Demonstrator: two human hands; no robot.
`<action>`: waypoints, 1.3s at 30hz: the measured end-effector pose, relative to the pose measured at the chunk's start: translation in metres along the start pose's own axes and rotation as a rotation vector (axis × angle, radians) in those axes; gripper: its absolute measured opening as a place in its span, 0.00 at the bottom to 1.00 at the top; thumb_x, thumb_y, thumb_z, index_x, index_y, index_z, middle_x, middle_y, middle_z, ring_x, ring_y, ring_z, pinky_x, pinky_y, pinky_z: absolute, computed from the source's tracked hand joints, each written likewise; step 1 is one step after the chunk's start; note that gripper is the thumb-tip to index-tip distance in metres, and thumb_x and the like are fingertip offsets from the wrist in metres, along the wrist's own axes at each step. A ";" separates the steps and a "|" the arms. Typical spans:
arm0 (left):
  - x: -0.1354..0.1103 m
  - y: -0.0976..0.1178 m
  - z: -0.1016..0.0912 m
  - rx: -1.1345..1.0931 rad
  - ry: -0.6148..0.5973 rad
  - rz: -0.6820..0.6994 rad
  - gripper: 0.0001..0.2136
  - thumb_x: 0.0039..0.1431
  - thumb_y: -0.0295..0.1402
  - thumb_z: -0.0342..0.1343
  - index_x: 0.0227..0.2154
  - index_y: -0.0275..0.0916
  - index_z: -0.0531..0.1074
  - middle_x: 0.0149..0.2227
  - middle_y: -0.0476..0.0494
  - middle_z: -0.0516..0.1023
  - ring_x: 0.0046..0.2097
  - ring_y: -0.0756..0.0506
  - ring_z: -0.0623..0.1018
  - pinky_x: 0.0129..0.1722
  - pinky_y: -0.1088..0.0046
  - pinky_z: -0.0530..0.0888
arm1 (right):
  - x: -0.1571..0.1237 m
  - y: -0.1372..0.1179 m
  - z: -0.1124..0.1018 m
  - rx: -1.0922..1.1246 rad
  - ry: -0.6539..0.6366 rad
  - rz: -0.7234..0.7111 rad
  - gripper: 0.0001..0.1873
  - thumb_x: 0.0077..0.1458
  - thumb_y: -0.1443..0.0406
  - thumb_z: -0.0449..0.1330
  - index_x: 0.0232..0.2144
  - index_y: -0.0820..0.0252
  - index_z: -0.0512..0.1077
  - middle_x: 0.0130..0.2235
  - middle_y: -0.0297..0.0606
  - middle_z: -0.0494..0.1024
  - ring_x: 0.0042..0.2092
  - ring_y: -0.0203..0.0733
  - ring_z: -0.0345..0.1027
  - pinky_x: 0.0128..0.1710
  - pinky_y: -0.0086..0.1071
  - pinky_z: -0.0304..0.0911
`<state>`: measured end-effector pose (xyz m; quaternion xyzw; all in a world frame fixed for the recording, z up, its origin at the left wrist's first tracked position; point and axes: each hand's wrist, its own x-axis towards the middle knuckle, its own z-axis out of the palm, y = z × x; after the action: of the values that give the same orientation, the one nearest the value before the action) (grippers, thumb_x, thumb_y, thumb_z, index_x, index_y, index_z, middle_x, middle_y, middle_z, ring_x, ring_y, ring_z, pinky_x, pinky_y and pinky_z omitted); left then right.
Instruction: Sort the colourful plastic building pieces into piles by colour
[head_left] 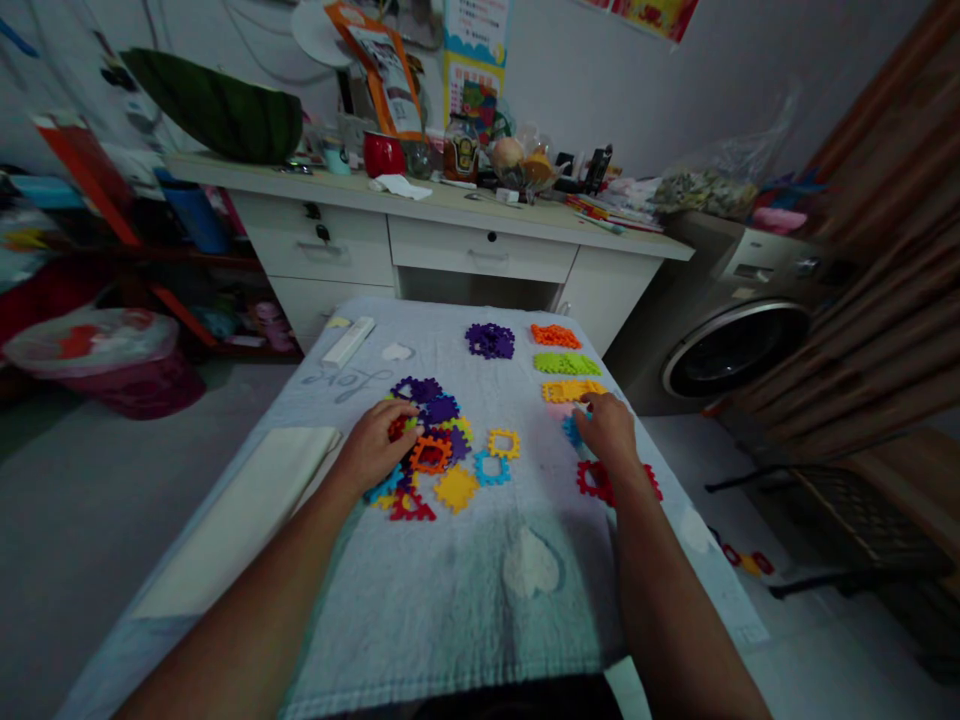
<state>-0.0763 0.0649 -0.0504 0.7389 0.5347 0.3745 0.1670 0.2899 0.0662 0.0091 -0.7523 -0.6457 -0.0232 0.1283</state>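
My left hand [376,442] rests at the left edge of a mixed heap of plastic interlocking pieces. Its thumb and forefinger are apart, with a red piece [397,428] showing between them. In that heap lie a purple piece [441,408], an orange square frame [431,455] and a solid yellow piece [456,488]. My right hand [609,432] is curled at the right, fingertips close together beside a yellow row [571,391] and above blue pieces [571,430]; anything pinched there is hidden. Red pieces [594,480] lie partly under the right forearm.
Orange [555,336], green [567,363] and purple [490,341] groups of pieces sit farther back on the cloth-covered table [465,590]. A white bar [349,342] lies at the left. Behind stand a cluttered white desk [480,245] and a washing machine [720,310].
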 end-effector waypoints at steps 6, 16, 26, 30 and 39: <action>-0.001 0.001 0.000 -0.003 0.000 -0.001 0.15 0.56 0.43 0.53 0.40 0.40 0.74 0.47 0.41 0.74 0.51 0.41 0.74 0.55 0.59 0.69 | -0.022 -0.042 0.011 0.406 -0.276 -0.592 0.21 0.53 0.60 0.61 0.49 0.61 0.71 0.47 0.44 0.74 0.48 0.45 0.67 0.51 0.40 0.60; -0.001 0.002 0.000 0.012 -0.001 0.010 0.15 0.57 0.43 0.52 0.40 0.40 0.74 0.47 0.41 0.74 0.51 0.41 0.74 0.54 0.61 0.70 | -0.033 -0.059 0.023 0.376 -0.298 -0.609 0.24 0.50 0.69 0.61 0.51 0.62 0.69 0.48 0.45 0.71 0.49 0.45 0.63 0.53 0.38 0.58; 0.000 0.000 0.000 0.021 -0.011 0.013 0.14 0.57 0.43 0.52 0.40 0.40 0.74 0.47 0.41 0.75 0.51 0.41 0.74 0.54 0.60 0.70 | 0.022 -0.027 0.014 0.111 -0.137 -0.395 0.22 0.49 0.74 0.57 0.49 0.63 0.71 0.51 0.46 0.71 0.52 0.48 0.62 0.55 0.39 0.55; 0.000 0.000 0.001 0.022 -0.005 0.017 0.14 0.56 0.43 0.53 0.40 0.40 0.74 0.47 0.41 0.75 0.51 0.41 0.74 0.54 0.60 0.70 | 0.051 -0.020 0.012 -0.010 -0.196 -0.351 0.22 0.49 0.74 0.57 0.49 0.62 0.72 0.53 0.45 0.72 0.52 0.46 0.64 0.54 0.36 0.54; 0.001 0.004 -0.001 0.024 -0.003 0.003 0.14 0.56 0.42 0.53 0.39 0.40 0.74 0.46 0.41 0.75 0.50 0.41 0.74 0.53 0.60 0.70 | 0.054 -0.023 0.019 -0.009 -0.180 -0.304 0.21 0.50 0.75 0.57 0.48 0.62 0.72 0.53 0.46 0.73 0.52 0.48 0.64 0.54 0.39 0.56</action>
<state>-0.0744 0.0639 -0.0472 0.7421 0.5379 0.3672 0.1584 0.2740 0.1254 0.0051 -0.6456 -0.7609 0.0221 0.0614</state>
